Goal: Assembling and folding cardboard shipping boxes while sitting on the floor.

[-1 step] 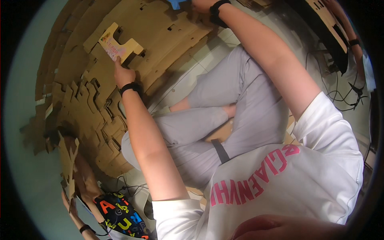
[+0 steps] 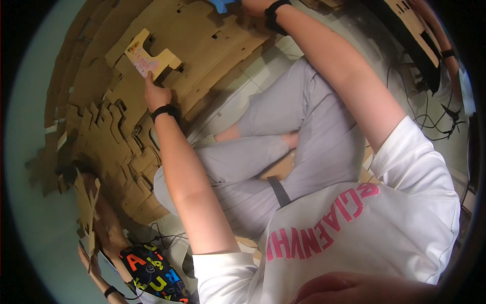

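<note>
My left hand (image 2: 158,95) is closed on the lower edge of a cut-out yellow cardboard piece (image 2: 137,57) with a coloured print and a wide notch. The piece lies over brown cardboard sheets (image 2: 192,35). At the top edge of the view my right hand (image 2: 257,7) is partly cut off, its fingers closed at the end of a blue object (image 2: 223,5). That object's kind cannot be made out, as most of it is out of view.
Stacked, slotted cardboard (image 2: 114,121) spreads along the left. Another person's arm (image 2: 107,223) and an upright cardboard piece (image 2: 87,207) are at the lower left. Black cables (image 2: 443,119) lie on the floor at right, below a dark-edged board (image 2: 412,38). My crossed legs (image 2: 273,111) are in the middle.
The blue object at the top edge has shifted slightly left. The other person's cardboard at the lower left has moved a little. My left hand and the yellow piece stay put.
</note>
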Demonstrator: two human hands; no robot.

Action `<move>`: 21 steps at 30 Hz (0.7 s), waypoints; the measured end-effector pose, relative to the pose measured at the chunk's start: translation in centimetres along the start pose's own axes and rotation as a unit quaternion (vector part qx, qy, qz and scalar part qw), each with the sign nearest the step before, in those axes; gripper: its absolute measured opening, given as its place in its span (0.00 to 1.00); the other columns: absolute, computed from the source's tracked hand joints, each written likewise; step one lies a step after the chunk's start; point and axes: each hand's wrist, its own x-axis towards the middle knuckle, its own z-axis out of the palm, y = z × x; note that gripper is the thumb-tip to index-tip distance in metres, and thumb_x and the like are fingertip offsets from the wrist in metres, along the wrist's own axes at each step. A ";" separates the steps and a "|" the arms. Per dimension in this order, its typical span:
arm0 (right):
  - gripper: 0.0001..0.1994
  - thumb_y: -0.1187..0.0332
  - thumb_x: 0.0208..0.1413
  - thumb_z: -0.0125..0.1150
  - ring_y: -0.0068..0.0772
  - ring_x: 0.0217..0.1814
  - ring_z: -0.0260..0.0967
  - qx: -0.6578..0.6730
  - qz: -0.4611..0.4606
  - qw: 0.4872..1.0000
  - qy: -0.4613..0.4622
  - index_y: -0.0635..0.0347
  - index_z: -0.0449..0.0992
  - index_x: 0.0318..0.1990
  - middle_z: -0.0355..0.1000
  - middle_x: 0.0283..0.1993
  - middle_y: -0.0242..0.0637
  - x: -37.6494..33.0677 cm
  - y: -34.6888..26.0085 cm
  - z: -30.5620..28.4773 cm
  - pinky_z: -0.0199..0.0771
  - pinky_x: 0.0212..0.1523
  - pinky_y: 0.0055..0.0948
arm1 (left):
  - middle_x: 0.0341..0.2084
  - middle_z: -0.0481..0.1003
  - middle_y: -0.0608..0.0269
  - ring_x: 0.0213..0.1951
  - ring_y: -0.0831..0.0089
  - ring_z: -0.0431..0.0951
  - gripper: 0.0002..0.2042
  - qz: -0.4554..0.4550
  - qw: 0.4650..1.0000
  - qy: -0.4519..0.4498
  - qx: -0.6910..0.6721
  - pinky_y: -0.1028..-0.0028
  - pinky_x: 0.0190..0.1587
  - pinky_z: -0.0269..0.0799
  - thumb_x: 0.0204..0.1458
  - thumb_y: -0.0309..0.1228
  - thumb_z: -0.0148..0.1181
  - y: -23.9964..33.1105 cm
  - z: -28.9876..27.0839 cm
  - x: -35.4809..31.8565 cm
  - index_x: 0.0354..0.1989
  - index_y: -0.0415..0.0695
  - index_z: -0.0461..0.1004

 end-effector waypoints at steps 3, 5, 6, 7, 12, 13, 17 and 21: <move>0.27 0.63 0.54 0.64 0.56 0.44 0.80 -0.025 0.015 1.000 0.001 0.51 0.71 0.64 0.82 0.42 0.51 -0.3 -0.1 0.0 0.81 0.44 0.49 | 0.66 0.70 0.54 0.65 0.52 0.71 0.37 0.000 1.000 0.000 0.005 0.58 0.65 0.69 0.48 0.19 0.57 0.0 0.0 0.1 0.72 0.56 0.64; 0.25 0.65 0.52 0.64 0.55 0.43 0.80 -0.011 0.032 0.999 -0.001 0.50 0.75 0.60 0.82 0.41 0.51 -0.2 0.4 0.3 0.81 0.42 0.48 | 0.66 0.70 0.54 0.65 0.52 0.71 0.37 -0.004 1.000 -0.004 0.008 0.58 0.65 0.69 0.48 0.18 0.57 -0.1 0.0 0.1 0.72 0.57 0.64; 0.21 0.66 0.53 0.63 0.54 0.43 0.81 -0.036 0.022 0.999 0.014 0.51 0.77 0.56 0.82 0.41 0.51 -0.2 0.8 0.6 0.81 0.43 0.48 | 0.67 0.70 0.55 0.65 0.52 0.71 0.38 -0.004 1.000 -0.004 0.009 0.58 0.65 0.69 0.49 0.18 0.57 -0.1 0.0 0.1 0.72 0.57 0.64; 0.18 0.67 0.53 0.62 0.53 0.43 0.81 -0.062 0.010 0.998 0.030 0.51 0.80 0.52 0.82 0.41 0.51 -0.1 1.3 1.0 0.81 0.43 0.47 | 0.67 0.69 0.55 0.66 0.52 0.71 0.38 -0.017 1.000 -0.006 0.016 0.58 0.65 0.69 0.49 0.18 0.56 -0.1 0.0 0.0 0.72 0.56 0.63; 0.16 0.68 0.54 0.60 0.52 0.43 0.81 -0.078 0.007 0.995 0.053 0.51 0.80 0.52 0.81 0.44 0.49 0.3 3.2 3.2 0.81 0.43 0.47 | 0.67 0.69 0.55 0.66 0.53 0.71 0.38 0.001 1.000 0.001 -0.002 0.58 0.65 0.69 0.49 0.18 0.57 0.1 -0.1 -0.2 0.72 0.57 0.63; 0.16 0.68 0.54 0.60 0.52 0.43 0.81 -0.082 0.007 0.995 0.059 0.51 0.80 0.51 0.81 0.44 0.48 0.3 3.4 3.5 0.81 0.43 0.47 | 0.67 0.69 0.55 0.66 0.53 0.71 0.38 -0.015 1.000 -0.005 0.006 0.58 0.65 0.69 0.49 0.18 0.56 0.2 -0.2 -0.3 0.72 0.57 0.63; 0.15 0.68 0.56 0.58 0.51 0.44 0.81 -0.093 0.002 0.992 0.085 0.52 0.80 0.50 0.80 0.47 0.45 0.1 4.2 4.3 0.81 0.44 0.46 | 0.67 0.70 0.54 0.65 0.53 0.71 0.38 -0.009 1.000 0.000 -0.002 0.58 0.65 0.69 0.49 0.18 0.56 0.8 -0.6 -0.7 0.73 0.57 0.63; 0.14 0.69 0.57 0.56 0.50 0.44 0.80 -0.097 -0.011 0.988 0.119 0.52 0.80 0.49 0.80 0.49 0.43 0.1 4.4 4.8 0.81 0.45 0.46 | 0.65 0.71 0.54 0.64 0.52 0.72 0.37 -0.022 1.000 -0.003 0.001 0.59 0.65 0.69 0.49 0.18 0.56 1.0 -0.6 -0.9 0.72 0.56 0.64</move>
